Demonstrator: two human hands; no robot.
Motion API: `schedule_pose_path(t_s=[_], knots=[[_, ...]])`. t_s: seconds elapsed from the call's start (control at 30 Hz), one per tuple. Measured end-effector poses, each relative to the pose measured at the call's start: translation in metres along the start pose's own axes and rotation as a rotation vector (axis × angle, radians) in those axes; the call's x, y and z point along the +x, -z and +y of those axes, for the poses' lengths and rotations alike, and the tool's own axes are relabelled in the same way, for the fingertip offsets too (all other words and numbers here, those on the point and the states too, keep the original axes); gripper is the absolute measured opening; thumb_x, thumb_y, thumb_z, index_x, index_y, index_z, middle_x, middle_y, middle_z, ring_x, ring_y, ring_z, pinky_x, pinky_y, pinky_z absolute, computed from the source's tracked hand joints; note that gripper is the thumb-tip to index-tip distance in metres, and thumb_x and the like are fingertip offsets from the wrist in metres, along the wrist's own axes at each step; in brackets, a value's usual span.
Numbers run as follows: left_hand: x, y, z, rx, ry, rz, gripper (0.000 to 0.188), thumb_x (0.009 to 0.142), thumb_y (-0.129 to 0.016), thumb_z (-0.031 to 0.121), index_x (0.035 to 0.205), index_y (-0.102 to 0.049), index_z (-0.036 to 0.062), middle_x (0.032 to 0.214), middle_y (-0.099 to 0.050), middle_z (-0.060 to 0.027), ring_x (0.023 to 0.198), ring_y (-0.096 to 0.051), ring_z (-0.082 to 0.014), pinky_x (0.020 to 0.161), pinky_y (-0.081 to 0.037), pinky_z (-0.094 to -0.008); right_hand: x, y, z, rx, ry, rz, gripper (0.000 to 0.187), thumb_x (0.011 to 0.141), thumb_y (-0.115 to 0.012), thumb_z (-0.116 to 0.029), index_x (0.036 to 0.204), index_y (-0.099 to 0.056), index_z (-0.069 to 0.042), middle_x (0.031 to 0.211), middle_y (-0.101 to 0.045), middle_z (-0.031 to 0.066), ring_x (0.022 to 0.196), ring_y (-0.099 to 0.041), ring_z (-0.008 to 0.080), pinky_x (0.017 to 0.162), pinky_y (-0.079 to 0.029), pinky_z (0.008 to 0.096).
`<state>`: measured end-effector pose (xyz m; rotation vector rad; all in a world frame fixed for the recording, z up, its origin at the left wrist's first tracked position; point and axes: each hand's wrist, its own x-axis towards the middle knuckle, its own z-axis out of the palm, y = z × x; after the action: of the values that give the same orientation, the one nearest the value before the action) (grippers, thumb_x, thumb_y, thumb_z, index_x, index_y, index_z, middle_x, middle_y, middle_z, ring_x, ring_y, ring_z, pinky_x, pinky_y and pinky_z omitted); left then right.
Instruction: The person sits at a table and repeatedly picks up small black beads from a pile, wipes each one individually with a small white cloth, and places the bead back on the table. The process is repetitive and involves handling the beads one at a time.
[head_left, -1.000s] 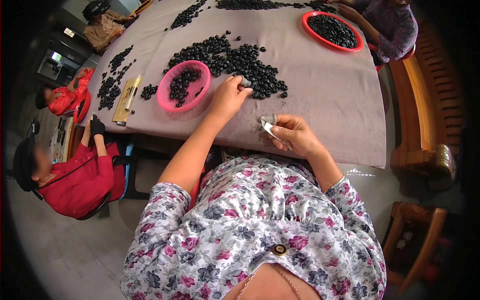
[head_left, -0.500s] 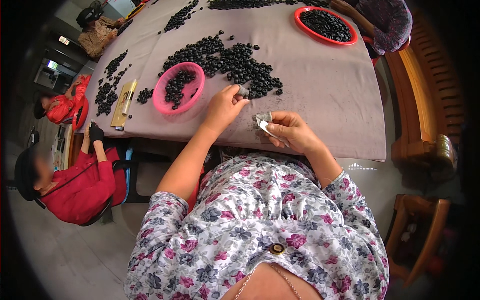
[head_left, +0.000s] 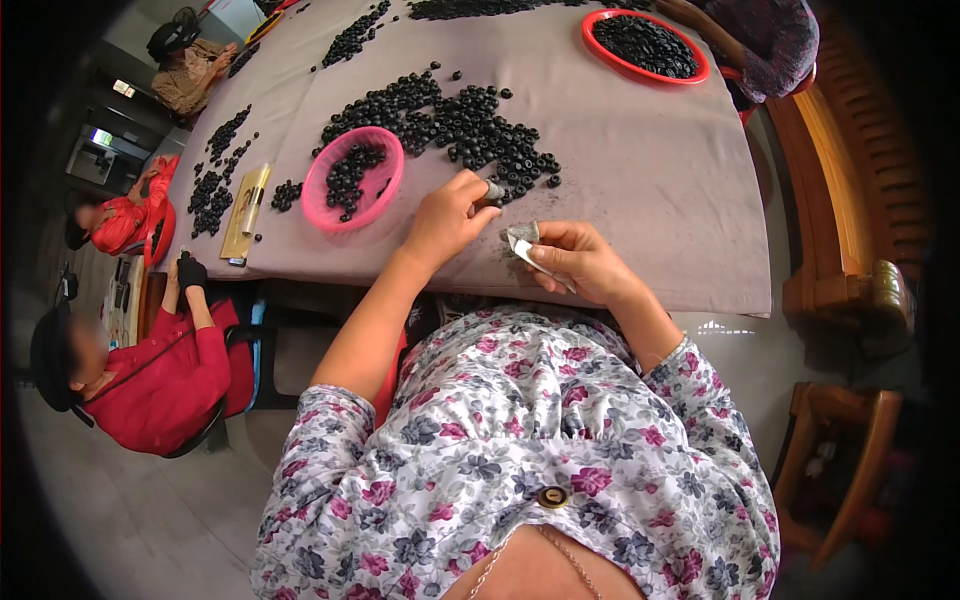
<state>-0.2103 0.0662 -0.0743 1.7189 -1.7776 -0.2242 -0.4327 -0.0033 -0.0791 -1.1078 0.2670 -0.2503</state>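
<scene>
My left hand (head_left: 452,220) reaches to the near edge of a heap of black, ring-like beads (head_left: 480,120). A grey cover wraps its index fingertip, which meets the nearest beads; the thumb stands a little apart from it, and no bead shows between them. Close by on the right, my right hand (head_left: 580,262) is closed around a small white-handled blade (head_left: 540,262), with a grey cover on its index fingertip too. Dark crumbs dot the cloth under the blade. Left of my left hand stands a pink mesh basket (head_left: 397,185) holding some beads.
A mauve cloth (head_left: 690,210) covers the table. Left of the basket lies a yellowish flat package (head_left: 243,215) among smaller bead groups. A red basin (head_left: 705,72) of flat black pieces stands far right. Several people sit around; a person in red (head_left: 165,385) is at my left.
My left index fingertip has slid slightly right and nearer to me along the heap's edge. The right hand keeps its hold on the blade. The whole view has shifted slightly.
</scene>
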Motion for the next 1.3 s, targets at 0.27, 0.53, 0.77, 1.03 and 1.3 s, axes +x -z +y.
schedule_pose_path(t_s=[0.27, 0.53, 0.77, 1.03, 1.3], knots=[[-0.029, 0.001, 0.020, -0.306, 0.195, 0.118, 0.017, 0.081, -0.067, 0.006, 0.093, -0.057, 0.0022, 0.082, -0.057, -0.0060, 0.059, -0.053, -0.0084, 0.054, -0.043, -0.0255, 0.001, -0.002, 0.004, 0.053, 0.030, 0.062, 0.018, 0.094, -0.058, -0.014, 0.105, -0.063, 0.000, 0.072, -0.059, -0.0011, 0.058, -0.051, 0.0042, 0.052, -0.041, 0.0183], [-0.035, 0.002, 0.012, 0.167, -0.020, 0.077, 0.024, 0.079, -0.069, 0.010, 0.099, -0.058, 0.0015, 0.087, -0.057, -0.0084, 0.066, -0.057, -0.0207, 0.061, -0.047, -0.0311, 0.002, 0.000, 0.007, 0.068, 0.033, 0.056, 0.019, 0.094, -0.059, -0.014, 0.106, -0.063, 0.000, 0.071, -0.058, -0.0014, 0.058, -0.052, 0.0040, 0.052, -0.042, 0.0184], [-0.041, 0.016, 0.012, -0.051, 0.179, 0.087, 0.019, 0.083, -0.066, 0.012, 0.095, -0.059, -0.0008, 0.082, -0.055, -0.0113, 0.062, -0.051, -0.0226, 0.063, -0.046, -0.0313, 0.001, -0.002, 0.003, 0.072, 0.025, 0.051, 0.020, 0.094, -0.059, -0.014, 0.108, -0.062, 0.001, 0.075, -0.059, -0.0011, 0.059, -0.052, 0.0042, 0.052, -0.042, 0.0186], [-0.042, 0.003, 0.009, 0.167, 0.150, 0.231, 0.019, 0.083, -0.068, 0.019, 0.085, -0.063, 0.0010, 0.082, -0.058, -0.0093, 0.071, -0.057, -0.0268, 0.063, -0.046, -0.0367, 0.001, -0.001, 0.005, 0.095, 0.028, 0.046, 0.021, 0.094, -0.058, -0.013, 0.108, -0.062, 0.002, 0.077, -0.059, -0.0011, 0.060, -0.053, 0.0047, 0.053, -0.043, 0.0188], [-0.047, -0.009, 0.019, 0.317, -0.052, 0.275, 0.016, 0.080, -0.070, 0.017, 0.085, -0.064, 0.0031, 0.085, -0.058, -0.0086, 0.076, -0.059, -0.0286, 0.064, -0.048, -0.0376, 0.001, -0.002, 0.003, 0.070, 0.030, 0.044, 0.017, 0.094, -0.058, -0.013, 0.103, -0.063, 0.000, 0.074, -0.059, -0.0018, 0.059, -0.052, 0.0044, 0.052, -0.042, 0.0187]])
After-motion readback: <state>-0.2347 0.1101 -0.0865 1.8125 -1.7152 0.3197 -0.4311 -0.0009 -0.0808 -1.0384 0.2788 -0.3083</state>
